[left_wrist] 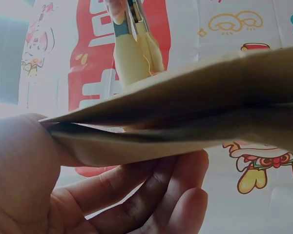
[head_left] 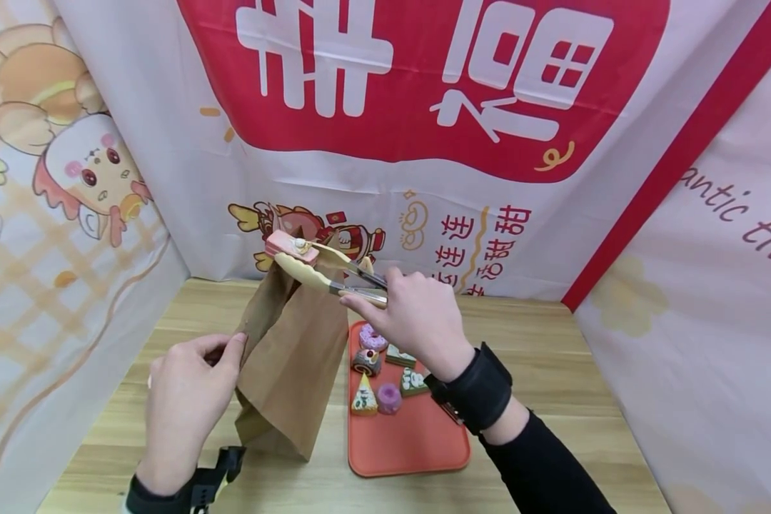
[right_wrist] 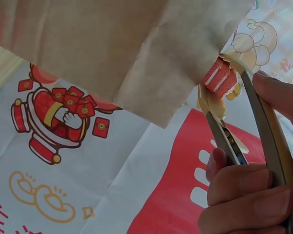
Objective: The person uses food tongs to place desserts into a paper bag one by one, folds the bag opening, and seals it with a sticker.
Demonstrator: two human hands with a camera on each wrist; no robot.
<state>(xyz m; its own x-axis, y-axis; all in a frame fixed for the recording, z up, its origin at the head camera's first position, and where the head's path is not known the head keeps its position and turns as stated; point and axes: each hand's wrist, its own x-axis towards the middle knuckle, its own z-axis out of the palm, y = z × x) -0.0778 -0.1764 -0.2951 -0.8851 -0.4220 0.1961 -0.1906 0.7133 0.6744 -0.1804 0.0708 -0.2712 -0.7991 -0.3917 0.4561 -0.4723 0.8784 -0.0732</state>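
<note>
My right hand (head_left: 420,314) grips a pair of tongs (head_left: 360,285) with cream tips and metal arms. Between the tips is a pink toy cake slice (head_left: 287,246) with a pale topping, held above the mouth of a brown paper bag (head_left: 302,357). In the right wrist view the slice (right_wrist: 219,78) shows red sides with white stripes, close to the bag's edge. My left hand (head_left: 193,400) pinches the bag's near rim between thumb and fingers. The left wrist view shows the bag's opening (left_wrist: 185,117) as a narrow gap. The bag's inside is mostly hidden.
Right of the bag lies an orange tray (head_left: 411,446) on the wooden table (head_left: 533,457). On it are several toy sweets, among them a purple donut (head_left: 373,338), a roll cake (head_left: 366,362) and a yellow wedge (head_left: 363,397). Printed cloth (head_left: 385,171) walls the table's back and sides.
</note>
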